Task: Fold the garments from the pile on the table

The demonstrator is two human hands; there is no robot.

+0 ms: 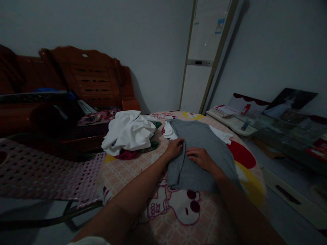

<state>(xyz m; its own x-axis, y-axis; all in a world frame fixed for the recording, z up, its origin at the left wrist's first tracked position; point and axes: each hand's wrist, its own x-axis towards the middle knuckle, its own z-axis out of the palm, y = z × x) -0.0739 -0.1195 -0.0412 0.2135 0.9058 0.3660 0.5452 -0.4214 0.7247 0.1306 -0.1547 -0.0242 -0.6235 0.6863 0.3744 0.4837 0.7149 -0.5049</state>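
A grey knitted garment (204, 136) lies spread on a round table with a patterned cloth (122, 173). Along its left side runs a folded-over strip. My left hand (175, 148) rests on that strip near its upper part, fingers bent together at the fold; whether they pinch the fabric is hard to see. My right hand (200, 158) lies on the middle of the garment, fingers spread loosely and pointing left, with nothing held. White fabric (168, 131) shows beside the garment's upper left, and more white fabric (222, 135) sticks out at its upper right.
A heap of white clothing (130, 131) sits on the table's left, with dark red and green cloth beneath. Left are a woven chair (51, 173) and a wooden bench (94, 78). A glass-topped stand (283, 132) is at the right, and a tall white cabinet unit (201, 44) stands behind.
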